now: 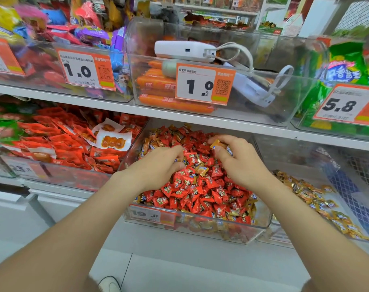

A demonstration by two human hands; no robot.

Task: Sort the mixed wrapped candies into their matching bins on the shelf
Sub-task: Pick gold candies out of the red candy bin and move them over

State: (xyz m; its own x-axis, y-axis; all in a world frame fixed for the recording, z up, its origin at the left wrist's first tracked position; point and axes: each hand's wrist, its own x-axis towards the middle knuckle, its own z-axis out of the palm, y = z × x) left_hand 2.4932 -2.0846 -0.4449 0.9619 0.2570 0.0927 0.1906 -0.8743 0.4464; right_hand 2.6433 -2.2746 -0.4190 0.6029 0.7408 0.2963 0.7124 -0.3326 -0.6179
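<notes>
Shop shelf (179, 118) carries clear bins. In the middle bin (262, 225) of red candies (200, 190), the right hand (240, 163) pinches a gold candy (217, 144); the left hand (158, 165) curls into the pile, whether holding anything I cannot tell.

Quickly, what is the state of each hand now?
Left hand: fingers curled among red candies; hold cannot be told.
Right hand: pinching gold candies.

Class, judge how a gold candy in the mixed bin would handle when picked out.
Probably light: the right hand pinches a gold candy with just its fingers. Its glossy wrapper looks slippery. Flat crimped ends suggest it won't roll.
</notes>
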